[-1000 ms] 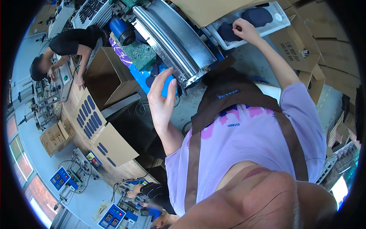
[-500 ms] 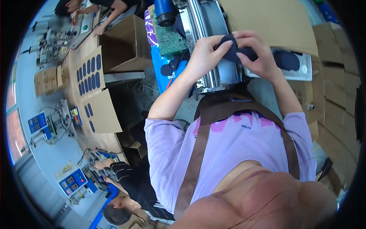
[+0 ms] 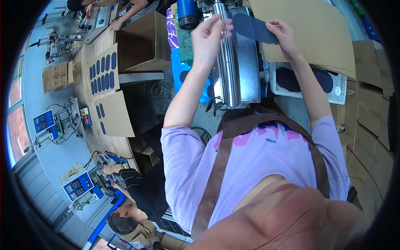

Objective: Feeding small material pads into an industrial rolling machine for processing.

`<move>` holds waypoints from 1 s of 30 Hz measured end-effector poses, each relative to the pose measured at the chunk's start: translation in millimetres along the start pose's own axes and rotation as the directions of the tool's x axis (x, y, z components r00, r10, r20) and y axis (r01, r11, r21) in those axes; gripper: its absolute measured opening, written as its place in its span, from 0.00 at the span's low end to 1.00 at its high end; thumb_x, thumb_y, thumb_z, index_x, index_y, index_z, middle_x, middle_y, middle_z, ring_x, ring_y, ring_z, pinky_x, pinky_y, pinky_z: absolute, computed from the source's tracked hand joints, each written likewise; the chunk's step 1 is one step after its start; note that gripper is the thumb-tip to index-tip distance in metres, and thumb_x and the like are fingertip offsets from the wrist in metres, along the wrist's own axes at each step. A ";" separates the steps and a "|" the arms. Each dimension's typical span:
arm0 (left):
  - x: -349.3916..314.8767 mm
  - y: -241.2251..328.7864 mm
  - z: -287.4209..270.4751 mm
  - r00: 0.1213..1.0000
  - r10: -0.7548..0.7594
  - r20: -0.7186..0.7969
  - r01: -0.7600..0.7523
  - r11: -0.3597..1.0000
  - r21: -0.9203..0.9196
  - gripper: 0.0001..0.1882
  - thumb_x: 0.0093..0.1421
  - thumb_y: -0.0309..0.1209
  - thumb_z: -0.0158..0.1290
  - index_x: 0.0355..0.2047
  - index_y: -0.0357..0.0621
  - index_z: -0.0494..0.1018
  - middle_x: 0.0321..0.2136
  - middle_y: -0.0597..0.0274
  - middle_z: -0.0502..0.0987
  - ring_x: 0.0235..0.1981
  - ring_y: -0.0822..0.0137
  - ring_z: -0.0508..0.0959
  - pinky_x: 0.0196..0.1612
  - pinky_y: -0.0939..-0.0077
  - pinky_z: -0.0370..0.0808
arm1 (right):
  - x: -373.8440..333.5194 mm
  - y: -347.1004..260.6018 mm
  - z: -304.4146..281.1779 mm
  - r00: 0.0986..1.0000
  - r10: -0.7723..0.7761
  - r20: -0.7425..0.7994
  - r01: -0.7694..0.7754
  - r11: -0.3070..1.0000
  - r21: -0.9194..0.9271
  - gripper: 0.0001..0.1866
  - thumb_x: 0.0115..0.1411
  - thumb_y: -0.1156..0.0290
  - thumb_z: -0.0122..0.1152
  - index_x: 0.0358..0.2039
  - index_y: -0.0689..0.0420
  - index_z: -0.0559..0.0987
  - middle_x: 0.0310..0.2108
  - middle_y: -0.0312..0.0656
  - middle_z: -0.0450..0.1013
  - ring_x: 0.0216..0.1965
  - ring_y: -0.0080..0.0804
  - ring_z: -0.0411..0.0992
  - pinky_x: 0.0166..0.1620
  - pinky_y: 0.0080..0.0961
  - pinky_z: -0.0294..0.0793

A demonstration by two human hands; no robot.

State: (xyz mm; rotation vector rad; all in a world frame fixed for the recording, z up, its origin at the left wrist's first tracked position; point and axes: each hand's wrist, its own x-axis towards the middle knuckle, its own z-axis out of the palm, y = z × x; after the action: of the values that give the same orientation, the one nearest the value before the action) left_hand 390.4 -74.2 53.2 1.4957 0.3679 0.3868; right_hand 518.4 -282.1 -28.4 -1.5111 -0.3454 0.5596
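A flat dark-blue piece with rounded ends (image 3: 255,28) is stretched out level above a machine's metal plate (image 3: 248,68). My right hand (image 3: 286,36) pinches its right end between thumb and fingers. Just past the other end, my left hand (image 3: 209,35) hangs over the steel roller (image 3: 231,81), fingers apart and apparently holding nothing. Right of the machine, more dark pieces (image 3: 318,80) lie in a white perforated tray (image 3: 306,95), partly covered by a large cardboard sheet (image 3: 310,35).
A blue cylindrical part (image 3: 186,14) and a green speckled board (image 3: 186,48) flank the roller on the left. An open carton (image 3: 141,50) stands beside a wooden bench, where cardboard sheets (image 3: 116,118) carry small dark ovals. Two co-workers are at the left; stacked cartons (image 3: 368,96) line the right.
The dark piece, bunched between both hands before, is now spread flat and farther forward. My left hand has let go and moved left; my right hand still grips one end.
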 end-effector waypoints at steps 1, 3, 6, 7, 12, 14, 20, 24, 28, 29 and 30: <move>4.4 -1.0 -5.8 0.993 0.069 -0.092 -0.070 0.998 -0.007 0.12 0.67 0.27 0.50 0.45 0.33 0.78 0.37 0.54 0.81 0.36 0.67 0.82 0.46 0.74 0.81 | 6.4 1.5 -0.5 0.998 -0.023 -0.054 0.019 0.996 -0.090 0.17 0.67 0.58 0.57 0.46 0.58 0.79 0.35 0.37 0.75 0.36 0.22 0.71 0.39 0.15 0.70; 12.5 -11.9 -22.8 0.989 0.082 -0.127 -0.080 0.997 0.020 0.11 0.67 0.26 0.50 0.44 0.33 0.78 0.38 0.55 0.81 0.36 0.67 0.81 0.45 0.75 0.81 | 19.2 6.7 -0.8 0.997 -0.046 -0.056 0.039 0.992 -0.117 0.15 0.67 0.59 0.57 0.45 0.58 0.79 0.33 0.34 0.73 0.33 0.19 0.69 0.36 0.13 0.67; 15.6 -29.9 -47.6 0.962 0.135 -0.239 -0.113 0.988 0.101 0.10 0.66 0.25 0.50 0.43 0.35 0.79 0.39 0.56 0.80 0.37 0.68 0.80 0.43 0.77 0.79 | 33.5 9.6 1.8 0.991 -0.124 -0.049 0.112 0.973 -0.202 0.11 0.66 0.63 0.59 0.42 0.56 0.79 0.25 0.27 0.70 0.25 0.12 0.62 0.28 0.08 0.58; 14.9 -32.3 -51.5 0.959 0.137 -0.247 -0.115 0.988 0.101 0.10 0.66 0.25 0.50 0.43 0.35 0.79 0.39 0.56 0.80 0.37 0.68 0.80 0.43 0.77 0.79 | 37.7 10.5 4.1 0.991 -0.126 -0.040 0.115 0.972 -0.203 0.11 0.66 0.63 0.59 0.42 0.56 0.79 0.25 0.27 0.70 0.25 0.12 0.62 0.28 0.08 0.58; 12.0 -46.8 -66.0 0.973 0.195 -0.125 -0.126 0.897 0.423 0.08 0.62 0.22 0.51 0.39 0.34 0.79 0.33 0.59 0.78 0.30 0.72 0.75 0.35 0.78 0.76 | 49.0 15.7 16.5 0.986 -0.163 0.044 0.167 0.909 -0.382 0.15 0.66 0.60 0.59 0.43 0.58 0.80 0.26 0.34 0.74 0.27 0.21 0.70 0.33 0.12 0.68; 13.3 -55.0 -66.2 0.975 0.214 -0.067 -0.156 0.861 0.484 0.09 0.62 0.24 0.52 0.39 0.36 0.80 0.34 0.60 0.77 0.30 0.71 0.75 0.35 0.79 0.74 | 49.2 17.2 23.9 0.976 -0.215 0.035 0.203 0.841 -0.501 0.14 0.65 0.60 0.59 0.44 0.56 0.79 0.26 0.35 0.74 0.26 0.23 0.71 0.33 0.15 0.69; 13.6 -68.9 -63.8 0.968 0.248 0.044 -0.214 0.719 0.662 0.09 0.61 0.27 0.54 0.37 0.38 0.81 0.32 0.59 0.75 0.29 0.68 0.74 0.34 0.79 0.72 | 27.2 2.9 50.3 0.956 -0.291 0.026 0.207 0.613 -0.762 0.13 0.65 0.59 0.59 0.45 0.52 0.79 0.26 0.36 0.76 0.25 0.27 0.72 0.32 0.22 0.71; 18.2 -78.1 -61.2 0.956 0.283 0.080 -0.247 0.627 0.739 0.08 0.61 0.28 0.54 0.35 0.38 0.82 0.32 0.59 0.75 0.29 0.67 0.75 0.33 0.78 0.73 | 22.7 -4.8 64.3 0.954 -0.296 0.046 0.185 0.463 -0.867 0.13 0.65 0.59 0.58 0.44 0.52 0.79 0.27 0.36 0.77 0.25 0.30 0.73 0.32 0.26 0.72; 28.9 -77.3 -55.6 0.968 0.236 0.085 -0.219 0.630 0.745 0.06 0.56 0.25 0.56 0.33 0.39 0.82 0.29 0.60 0.75 0.29 0.63 0.73 0.34 0.73 0.73 | 60.9 30.4 66.4 0.867 -0.487 0.109 0.363 0.465 -0.808 0.12 0.59 0.64 0.59 0.41 0.54 0.80 0.27 0.47 0.78 0.28 0.53 0.75 0.31 0.40 0.73; 31.6 -74.5 -61.3 0.979 0.192 0.071 -0.180 0.641 0.746 0.06 0.56 0.25 0.56 0.33 0.39 0.82 0.29 0.60 0.75 0.29 0.63 0.73 0.34 0.73 0.73 | 61.6 29.7 72.1 0.887 -0.447 0.118 0.349 0.481 -0.804 0.12 0.59 0.64 0.59 0.41 0.54 0.80 0.27 0.47 0.78 0.28 0.53 0.75 0.31 0.40 0.73; 40.5 -74.2 -68.2 0.990 0.136 0.035 -0.119 0.676 0.727 0.11 0.60 0.33 0.54 0.34 0.37 0.81 0.31 0.55 0.78 0.27 0.60 0.75 0.33 0.71 0.74 | 63.2 27.8 76.6 0.882 -0.455 0.125 0.363 0.487 -0.794 0.12 0.59 0.64 0.59 0.41 0.54 0.80 0.27 0.47 0.77 0.27 0.52 0.75 0.31 0.40 0.73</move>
State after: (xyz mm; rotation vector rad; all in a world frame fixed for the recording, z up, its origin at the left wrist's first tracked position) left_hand 396.1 2.1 -23.9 2.3242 0.4666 0.3855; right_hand 525.4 -184.4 -60.4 -2.2247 -0.9558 -0.1296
